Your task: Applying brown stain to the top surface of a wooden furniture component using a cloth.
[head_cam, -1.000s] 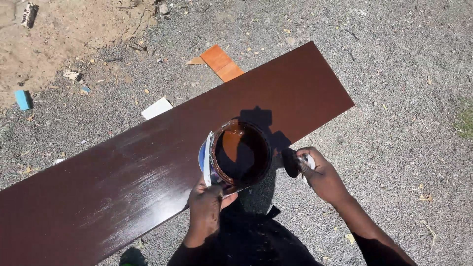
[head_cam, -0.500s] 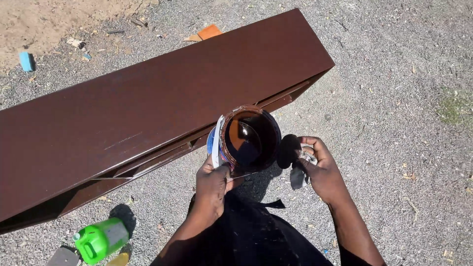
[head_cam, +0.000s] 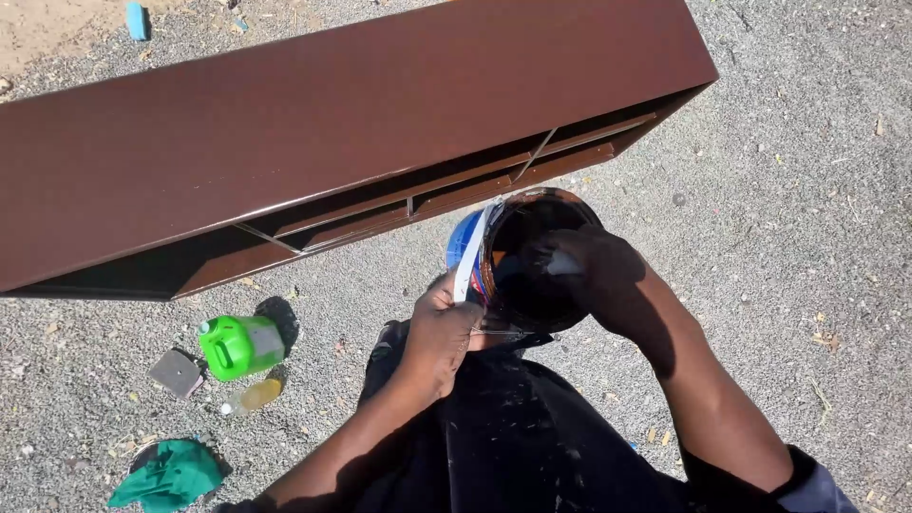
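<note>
The left hand (head_cam: 439, 334) grips a paint can (head_cam: 525, 258) by its near side, fingers wrapped shut on the wall and rim, and holds it up in front of the body, tilted so the mouth faces the camera. The can is blue and white outside, and its inside is coated with dark brown paint. The right hand (head_cam: 597, 277) reaches over the can's open mouth, fingers curled together on something small and pale at the tips (too shaded and small to tell what it is). That hand sits partly in the can's opening.

Just beyond the can stands a long brown cabinet (head_cam: 342, 123), glossy on its top face, with an open underside where thin rails and a brace show. It rests on grey gravel (head_cam: 807, 190).

To the left on the ground lies a green jug (head_cam: 239, 346), with a small yellowish bottle (head_cam: 249, 397) just beside it and a flat grey square (head_cam: 178, 372) near it. Lower left is a crumpled green cloth (head_cam: 171, 477). A small blue object (head_cam: 137, 20) lies well apart beyond the cabinet, at the edge of sandy soil. The person's dark paint-flecked clothing fills the lower middle
</note>
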